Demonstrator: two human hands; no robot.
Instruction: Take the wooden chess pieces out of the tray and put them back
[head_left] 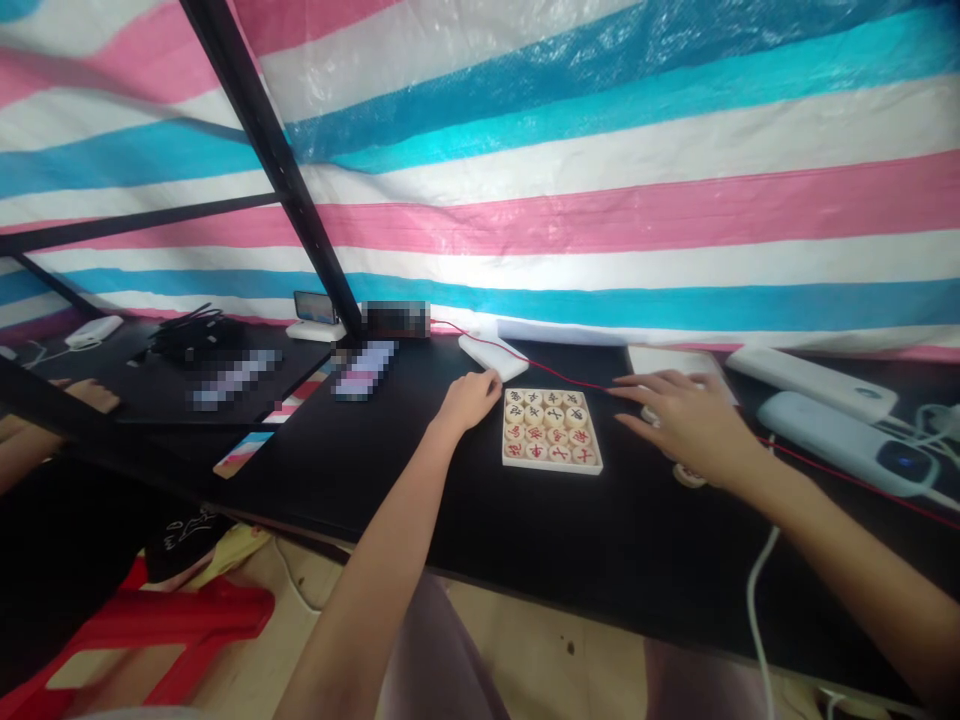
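Note:
A shallow white tray (551, 464) lies on the black table (465, 500), filled with several round pale game pieces (549, 424) marked in red and black. My left hand (470, 398) rests on the table just left of the tray, its fingers curled under in a loose fist with nothing visible in it. My right hand (686, 418) hovers flat just right of the tray, fingers spread, over a few loose pieces (688, 476) that it partly hides.
Two white power banks (814, 382) and a blue one (847, 443) lie at right with cables. A red wire (559, 376) runs behind the tray. A white device (493, 356) sits behind my left hand. Another person's hand (90, 396) shows at far left. A red stool (165, 620) stands below.

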